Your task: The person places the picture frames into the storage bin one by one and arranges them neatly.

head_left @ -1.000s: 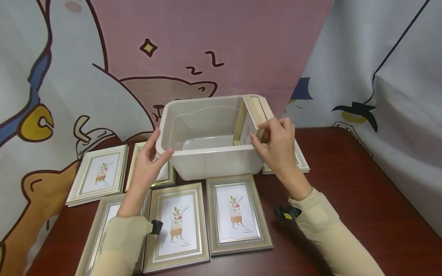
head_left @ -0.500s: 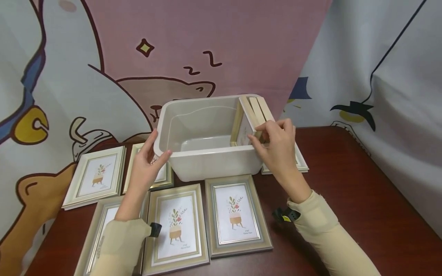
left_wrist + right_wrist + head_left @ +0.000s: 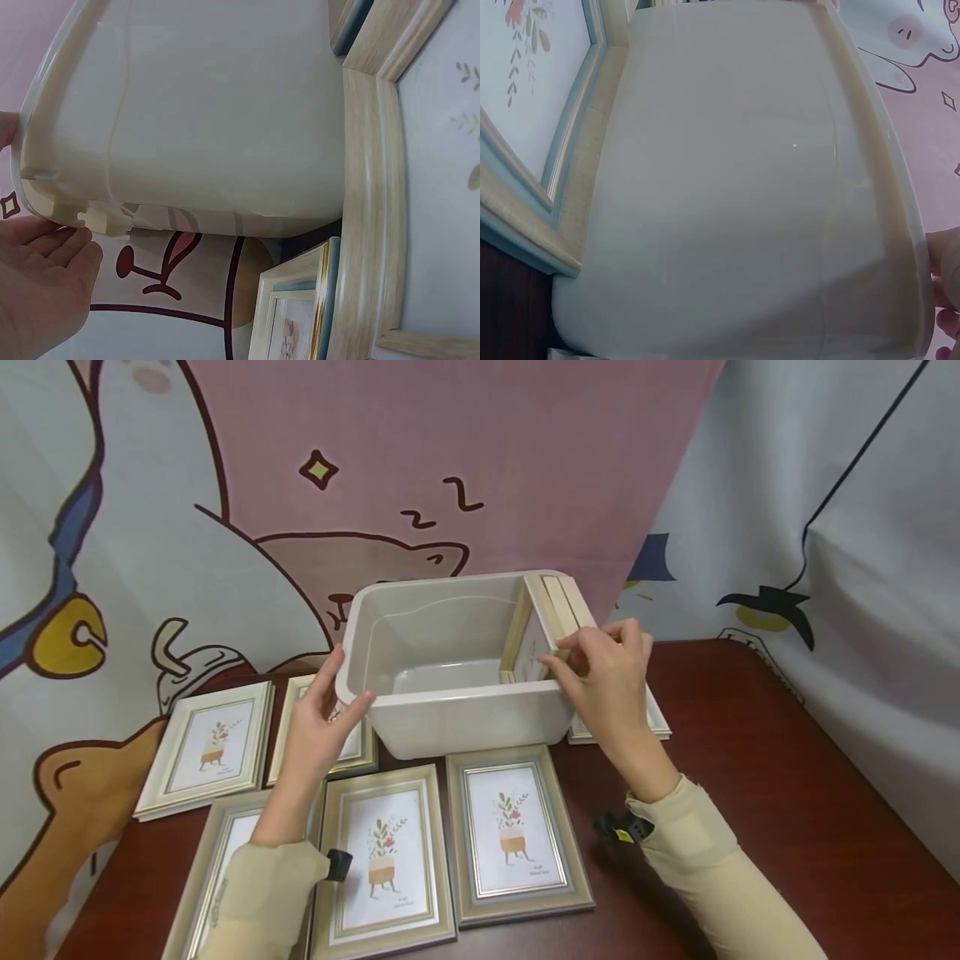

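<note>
A white plastic bin stands on the table in the head view, with a few picture frames set upright at its right end. Their pale wooden edges face up, close together. My left hand grips the bin's left rim, thumb at the near corner; the left wrist view shows its fingers curled under the rim's edge. At the near end of the upright frames, my right hand pinches a frame edge between thumb and fingers. Only part of that hand shows in the right wrist view, beyond the bin wall.
Picture frames with a potted-plant print lie face up before the bin: a beige one, a grey-gold one and another under the left forearm. White frames lie at left, more behind the right hand. A cartoon curtain hangs behind.
The narrow gap between the upright frames half a second ago has closed up. My left hand stays on the bin's rim, and my right hand keeps its pinch on the frame.
</note>
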`<state>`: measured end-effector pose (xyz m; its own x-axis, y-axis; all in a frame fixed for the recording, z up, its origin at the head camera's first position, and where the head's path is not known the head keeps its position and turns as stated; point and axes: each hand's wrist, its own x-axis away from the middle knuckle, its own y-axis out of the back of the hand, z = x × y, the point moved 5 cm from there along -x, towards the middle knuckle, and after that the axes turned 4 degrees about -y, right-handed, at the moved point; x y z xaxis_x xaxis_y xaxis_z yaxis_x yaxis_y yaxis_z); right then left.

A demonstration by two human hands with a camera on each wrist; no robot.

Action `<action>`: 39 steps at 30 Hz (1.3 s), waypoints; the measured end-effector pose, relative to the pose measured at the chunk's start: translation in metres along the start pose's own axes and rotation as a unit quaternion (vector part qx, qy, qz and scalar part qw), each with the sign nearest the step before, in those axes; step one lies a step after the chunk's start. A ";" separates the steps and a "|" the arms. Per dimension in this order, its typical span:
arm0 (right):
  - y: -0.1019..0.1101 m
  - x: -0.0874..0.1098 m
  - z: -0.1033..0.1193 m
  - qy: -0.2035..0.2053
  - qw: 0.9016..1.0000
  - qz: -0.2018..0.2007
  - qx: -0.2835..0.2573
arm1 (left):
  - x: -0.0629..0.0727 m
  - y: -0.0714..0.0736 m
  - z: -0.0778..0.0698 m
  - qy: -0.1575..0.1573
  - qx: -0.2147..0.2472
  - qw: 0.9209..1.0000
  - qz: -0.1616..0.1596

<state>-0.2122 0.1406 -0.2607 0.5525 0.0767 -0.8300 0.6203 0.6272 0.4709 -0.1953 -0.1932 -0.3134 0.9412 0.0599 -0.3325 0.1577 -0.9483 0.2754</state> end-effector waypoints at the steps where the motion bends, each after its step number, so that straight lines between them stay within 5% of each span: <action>1: 0.000 0.000 0.000 0.002 1.000 0.000 0.005 | 0.000 0.000 0.000 0.000 0.000 1.000 0.001; 8: -0.001 -0.006 -0.008 0.002 0.999 0.026 -0.035 | 0.000 0.000 0.000 -0.002 0.000 1.000 0.001; 16: 0.000 -0.017 -0.021 0.038 0.986 0.112 -0.114 | -0.002 -0.002 -0.001 0.002 0.011 1.000 -0.001; 24: 0.008 -0.021 -0.036 0.040 0.977 0.138 -0.158 | 0.000 -0.001 -0.001 0.004 0.008 1.000 -0.002; 33: 0.019 -0.020 -0.077 -0.040 0.978 0.089 -0.183 | -0.002 -0.003 -0.001 -0.006 -0.008 1.000 0.003; 39: 0.006 -0.012 -0.134 -0.178 0.960 0.099 -0.190 | 0.001 -0.002 -0.001 0.001 -0.013 1.000 0.001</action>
<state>-0.2903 0.2473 -0.2879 0.8353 -0.0038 -0.5498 0.2730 0.8708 0.4089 -0.1942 -0.1909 -0.3131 0.9419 0.0590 -0.3306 0.1642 -0.9397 0.3001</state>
